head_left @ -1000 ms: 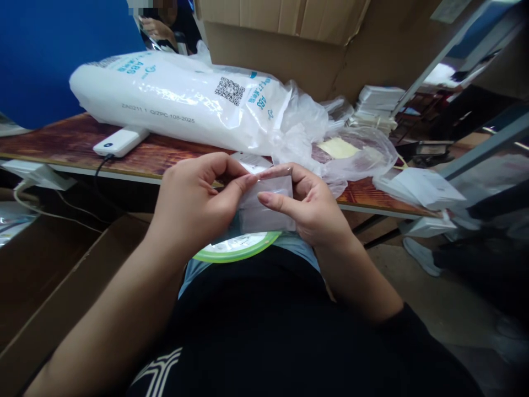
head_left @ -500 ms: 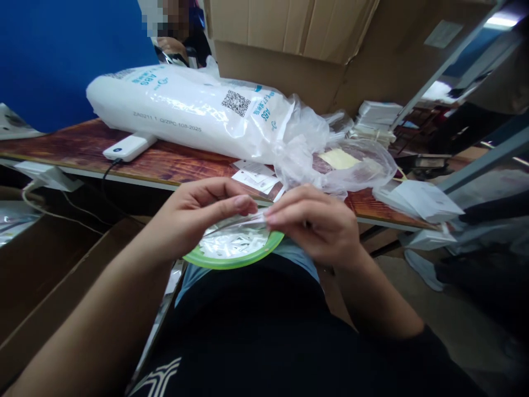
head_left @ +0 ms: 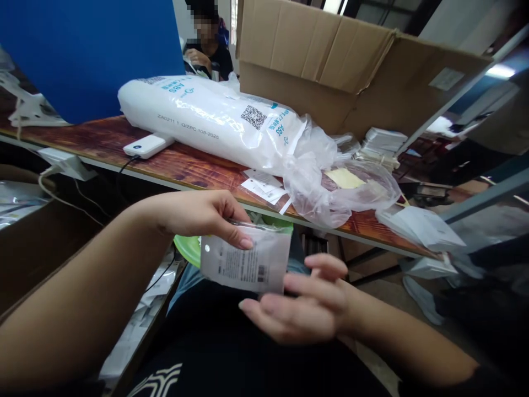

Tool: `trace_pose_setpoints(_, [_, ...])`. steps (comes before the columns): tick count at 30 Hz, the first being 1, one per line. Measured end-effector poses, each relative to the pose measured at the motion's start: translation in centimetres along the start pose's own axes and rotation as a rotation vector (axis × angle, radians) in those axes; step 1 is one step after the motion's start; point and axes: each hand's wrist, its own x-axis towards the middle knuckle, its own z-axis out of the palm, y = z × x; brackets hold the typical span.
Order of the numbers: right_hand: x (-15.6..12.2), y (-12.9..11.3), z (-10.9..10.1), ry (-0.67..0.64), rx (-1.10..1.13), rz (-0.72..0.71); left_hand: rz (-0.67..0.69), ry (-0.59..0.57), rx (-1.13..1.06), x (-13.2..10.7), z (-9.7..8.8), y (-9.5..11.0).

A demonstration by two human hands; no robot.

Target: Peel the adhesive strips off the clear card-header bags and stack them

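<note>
My left hand [head_left: 210,218] pinches the upper edge of a small flat packet [head_left: 239,262], its thumb across the front. The packet has a grey-white face with fine print, a barcode at lower right and a round hole at upper left. My right hand [head_left: 306,300] is open, palm turned up and fingers apart, at the packet's lower right edge; some fingertips seem to touch it. Behind the packet sits a green bowl [head_left: 188,251] on my lap, mostly hidden, its contents barely visible.
A large white plastic sack [head_left: 206,121] lies on the wooden table [head_left: 173,171]. Printed cards [head_left: 264,186] lie at the table edge, near a white power bank [head_left: 149,145]. A cardboard box [head_left: 314,60] stands behind. Across the table sits another person [head_left: 215,55].
The packet now faces me in my left hand, over the bowl. My right hand has moved lower, and its pinch has opened. The view has shifted, showing more of the person opposite.
</note>
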Motion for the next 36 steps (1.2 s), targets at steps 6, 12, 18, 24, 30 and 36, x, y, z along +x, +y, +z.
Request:
trace_pose_setpoints(6, [3.6,-1.4,-2.9,0.291,0.116,0.151,-0.036,0.191,0.026,-0.3,0.8,-0.4])
trace_pose_setpoints(12, [6.7,0.7,-1.2,0.005,0.612,0.489,-0.009,0.321,0.070,0.0,1.5,-1.0])
trace_pose_setpoints(18, [7.7,1.4,-0.5,0.159,0.657,0.520,0.062,0.389,-0.003,0.5,1.5,-2.5])
trace_pose_setpoints(24, [8.6,2.4,-0.3,0.059,0.589,0.536,0.049,0.437,-0.010,1.6,1.9,-3.8])
trace_pose_setpoints(30, [10.4,5.0,-2.4,-0.076,0.543,0.523,0.142,0.576,-0.162,3.2,2.0,-6.2])
trace_pose_setpoints(36, [15.7,6.1,-3.3,0.150,0.464,0.544,-0.186,0.697,0.208,7.1,4.5,-10.6])
